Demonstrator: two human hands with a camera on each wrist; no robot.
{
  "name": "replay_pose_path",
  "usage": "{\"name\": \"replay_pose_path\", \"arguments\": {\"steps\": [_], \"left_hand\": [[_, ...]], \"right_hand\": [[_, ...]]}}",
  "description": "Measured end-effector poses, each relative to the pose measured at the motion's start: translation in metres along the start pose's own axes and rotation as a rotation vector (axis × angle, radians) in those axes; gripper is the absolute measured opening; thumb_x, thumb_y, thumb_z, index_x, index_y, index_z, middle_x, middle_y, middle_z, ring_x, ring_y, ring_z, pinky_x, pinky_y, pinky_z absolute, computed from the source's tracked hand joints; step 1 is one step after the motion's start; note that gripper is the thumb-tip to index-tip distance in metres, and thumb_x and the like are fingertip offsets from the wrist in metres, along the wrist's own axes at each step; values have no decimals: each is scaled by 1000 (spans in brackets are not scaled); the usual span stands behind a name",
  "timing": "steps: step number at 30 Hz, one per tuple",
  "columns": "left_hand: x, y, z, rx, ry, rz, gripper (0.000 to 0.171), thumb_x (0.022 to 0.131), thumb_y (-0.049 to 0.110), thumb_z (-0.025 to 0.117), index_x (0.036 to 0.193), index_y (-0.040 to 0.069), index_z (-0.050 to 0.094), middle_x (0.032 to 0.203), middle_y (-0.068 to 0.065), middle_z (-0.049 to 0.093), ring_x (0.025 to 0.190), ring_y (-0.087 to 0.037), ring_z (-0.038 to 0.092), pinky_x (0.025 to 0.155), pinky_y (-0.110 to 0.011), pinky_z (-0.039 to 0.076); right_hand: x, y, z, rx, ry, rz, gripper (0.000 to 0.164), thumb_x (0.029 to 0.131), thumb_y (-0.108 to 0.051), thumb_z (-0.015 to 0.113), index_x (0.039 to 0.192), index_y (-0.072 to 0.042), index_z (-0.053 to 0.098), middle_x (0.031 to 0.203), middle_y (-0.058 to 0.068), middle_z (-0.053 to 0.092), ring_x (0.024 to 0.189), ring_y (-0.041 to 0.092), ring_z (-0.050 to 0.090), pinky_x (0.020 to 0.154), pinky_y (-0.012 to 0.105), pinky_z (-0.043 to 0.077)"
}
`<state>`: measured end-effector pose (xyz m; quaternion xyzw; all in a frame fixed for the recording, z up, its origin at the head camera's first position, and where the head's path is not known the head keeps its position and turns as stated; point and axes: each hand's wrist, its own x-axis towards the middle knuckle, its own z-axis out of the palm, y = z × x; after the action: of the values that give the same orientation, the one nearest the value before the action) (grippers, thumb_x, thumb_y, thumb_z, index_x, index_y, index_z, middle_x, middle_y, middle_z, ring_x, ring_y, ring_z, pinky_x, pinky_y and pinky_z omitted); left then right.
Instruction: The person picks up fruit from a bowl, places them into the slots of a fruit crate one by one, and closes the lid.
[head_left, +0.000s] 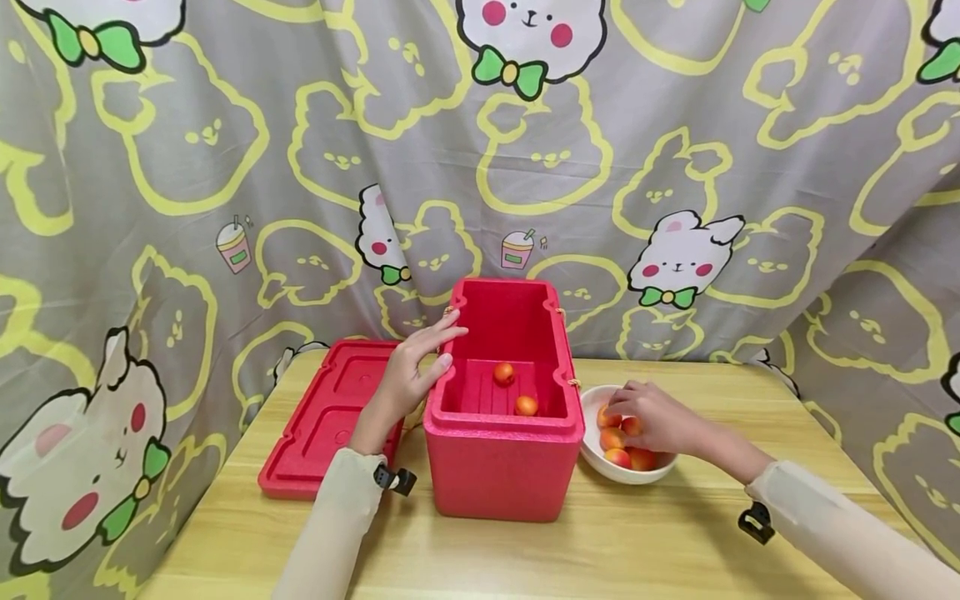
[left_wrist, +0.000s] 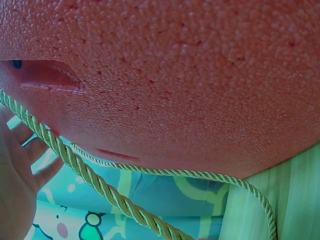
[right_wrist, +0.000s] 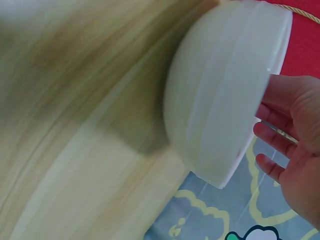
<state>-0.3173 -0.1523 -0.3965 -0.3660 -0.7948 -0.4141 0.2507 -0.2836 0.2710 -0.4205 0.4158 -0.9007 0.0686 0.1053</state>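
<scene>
Right grip (right_wrist: 305, 150) at white bowl (right_wrist: 215, 100); wooden tabletop (right_wrist: 90, 155), patterned cloth (right_wrist: 210, 226).

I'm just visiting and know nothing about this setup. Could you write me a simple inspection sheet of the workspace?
Surface: wood-grain table.
Job's things: open red box with two orange-red fruits inside; white bowl to its right, holding several more fruits; red lid lying left of the box.
Clutter: nothing seen.
Left hand: rests on the box's left rim, fingers extended.
Right hand: fingers reach into the bowl; whether they grip a fruit is hidden.
Cables: nothing seen; the twisted gold rope is beside the box's wall.
Surroundings: grey cartoon-print curtain behind and at both sides.
</scene>
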Motion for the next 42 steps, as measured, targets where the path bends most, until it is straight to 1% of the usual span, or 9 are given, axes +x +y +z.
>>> {"name": "replay_pose_path", "arguments": {"steps": [5, 8, 12, 16, 24, 29, 31, 36, 42], "left_hand": [[0, 1, -1, 12, 3, -3, 47, 93, 26, 58, 139, 16, 64, 156, -7, 50, 145, -26, 48, 112, -62, 43], [1, 1, -1, 11, 1, -5, 47, 94, 30, 57, 139, 17, 64, 156, -7, 50, 145, -26, 48, 112, -62, 42], [0, 0, 0, 5, -4, -11, 48, 95, 34, 56, 139, 17, 63, 157, -6, 50, 146, -26, 48, 113, -61, 42], [-1, -1, 0, 3, -3, -10, 48, 95, 34, 56, 140, 17, 63, 157, -6, 49, 146, -26, 47, 113, -61, 42], [-1, -2, 1, -4, -3, -11, 48, 93, 27, 59, 140, 18, 63, 158, -2, 48, 146, -24, 47, 112, -60, 44], [-1, -2, 1, -5, -4, 0, 49, 91, 20, 61, 140, 17, 63, 158, -4, 49, 145, -26, 48, 111, -62, 44], [-2, -2, 1, -6, -5, 0, 49, 92, 22, 60, 140, 17, 63, 158, -5, 49, 145, -26, 48, 111, -62, 44], [-2, -1, 0, 0, -6, -11, 48, 95, 33, 58, 141, 19, 63, 158, -3, 48, 146, -24, 47, 112, -61, 44], [-1, -1, 0, -5, -3, -7, 50, 91, 21, 61, 140, 17, 63, 158, -4, 49, 145, -25, 48, 111, -61, 44]], "right_hand": [[-1, 0, 6, -15, -8, -29, 35, 67, -10, 90, 100, -10, 78, 102, 1, 71, 96, 22, 60, 79, 42, 48], [1, 1, 10, -26, 1, -38, 37, 67, -10, 91, 102, -9, 78, 103, 2, 72, 98, 24, 61, 78, 41, 48], [4, 0, 14, -29, 29, -51, 37, 67, -14, 92, 102, -11, 79, 103, 2, 74, 99, 23, 62, 75, 37, 47], [10, -2, 16, -14, 41, -58, 36, 67, -13, 92, 100, -11, 79, 103, 2, 74, 99, 22, 62, 76, 38, 48], [16, -4, 19, 25, -17, -31, 38, 71, -13, 90, 107, -11, 78, 109, 3, 73, 104, 24, 61, 84, 44, 49], [19, -3, 22, 62, -2, -12, 39, 72, -17, 91, 108, -11, 78, 108, 2, 74, 102, 22, 61, 84, 43, 49], [19, -2, 23, 86, 2, -3, 40, 72, -19, 91, 109, -12, 78, 109, 1, 74, 101, 21, 61, 83, 42, 50], [20, -2, 23, 134, 0, 26, 41, 74, -21, 90, 111, -11, 77, 109, 0, 75, 99, 20, 61, 83, 40, 51], [21, -2, 23, 166, 12, 48, 41, 74, -22, 91, 111, -12, 76, 106, -3, 75, 95, 16, 61, 81, 36, 51]]}}
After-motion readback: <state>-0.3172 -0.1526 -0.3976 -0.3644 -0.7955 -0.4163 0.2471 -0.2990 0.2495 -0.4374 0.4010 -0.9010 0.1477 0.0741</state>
